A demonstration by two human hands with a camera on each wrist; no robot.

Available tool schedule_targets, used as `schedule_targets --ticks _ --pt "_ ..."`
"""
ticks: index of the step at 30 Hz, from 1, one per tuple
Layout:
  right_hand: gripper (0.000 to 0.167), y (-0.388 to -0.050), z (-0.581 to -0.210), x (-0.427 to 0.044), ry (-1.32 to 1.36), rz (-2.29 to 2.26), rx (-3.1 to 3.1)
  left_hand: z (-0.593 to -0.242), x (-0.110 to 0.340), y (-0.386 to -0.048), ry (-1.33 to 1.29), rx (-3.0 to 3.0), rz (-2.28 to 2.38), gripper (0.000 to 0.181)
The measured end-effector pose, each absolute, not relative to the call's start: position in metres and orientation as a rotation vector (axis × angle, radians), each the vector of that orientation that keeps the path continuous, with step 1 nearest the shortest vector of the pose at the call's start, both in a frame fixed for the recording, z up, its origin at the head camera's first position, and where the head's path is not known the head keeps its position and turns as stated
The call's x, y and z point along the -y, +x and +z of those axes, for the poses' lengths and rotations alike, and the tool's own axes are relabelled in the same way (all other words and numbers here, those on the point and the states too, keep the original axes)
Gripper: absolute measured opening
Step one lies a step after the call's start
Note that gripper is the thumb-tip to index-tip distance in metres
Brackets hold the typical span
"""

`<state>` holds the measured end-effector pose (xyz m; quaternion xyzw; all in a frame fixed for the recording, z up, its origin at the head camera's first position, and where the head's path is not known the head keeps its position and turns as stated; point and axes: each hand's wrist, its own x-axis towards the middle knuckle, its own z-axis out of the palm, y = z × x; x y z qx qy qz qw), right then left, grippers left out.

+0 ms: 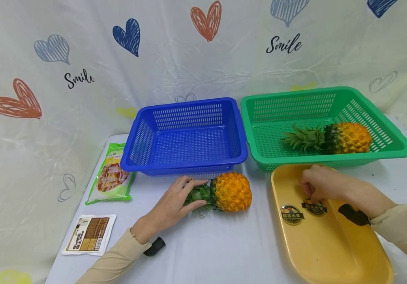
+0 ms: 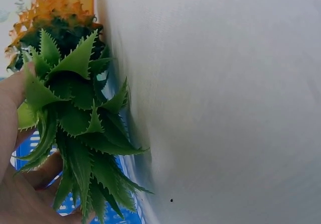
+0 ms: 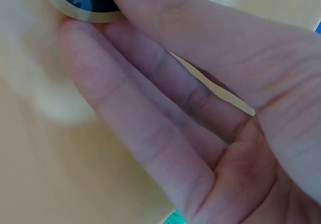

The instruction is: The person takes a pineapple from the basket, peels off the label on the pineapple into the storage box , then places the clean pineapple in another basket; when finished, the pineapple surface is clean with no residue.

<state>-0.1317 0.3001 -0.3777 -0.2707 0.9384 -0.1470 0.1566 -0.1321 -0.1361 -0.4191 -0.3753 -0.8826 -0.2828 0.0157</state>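
A pineapple [image 1: 233, 192] lies on its side on the white tabletop, its fruit end to the right. My left hand [image 1: 175, 201] grips its green crown, thumb on the near side and fingers on the far side; the spiky leaves [image 2: 80, 113] fill the left wrist view. Inside the yellow tray [image 1: 327, 252], my right hand [image 1: 325, 183] pinches a round dark fruit sticker [image 1: 315, 209] between thumb and fingertips. Only the lower edge of this sticker [image 3: 90, 10] shows in the right wrist view. A second sticker [image 1: 292, 215] lies to its left in the tray.
Behind the hands stand a blue basket [image 1: 185, 165] and a green basket [image 1: 288, 98], the latter with another pineapple [image 1: 352, 138] in it. At the left lie a green-edged food bag [image 1: 112, 177] and a smaller flat packet [image 1: 91, 234]. A patterned curtain [image 1: 167, 59] hangs behind.
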Motion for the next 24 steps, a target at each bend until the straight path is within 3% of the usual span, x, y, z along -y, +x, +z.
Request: schedule_targets --ticks 12,18,24 --pt "0.042 -0.129 -0.379 -0.299 -0.851 -0.46 -2.78 -0.42 0.136 -0.133 -1.18 2.74 -0.879 0.053" --pt "0.018 -0.118 -0.363 -0.29 -0.81 -0.306 -2.731 -0.42 0.136 -0.133 -1.18 2.743 -0.882 0.053" --pt "0.017 -0.1 -0.334 -0.259 -0.916 -0.237 -2.774 -0.419 0.135 -0.131 -1.184 2.727 -0.86 0.053"
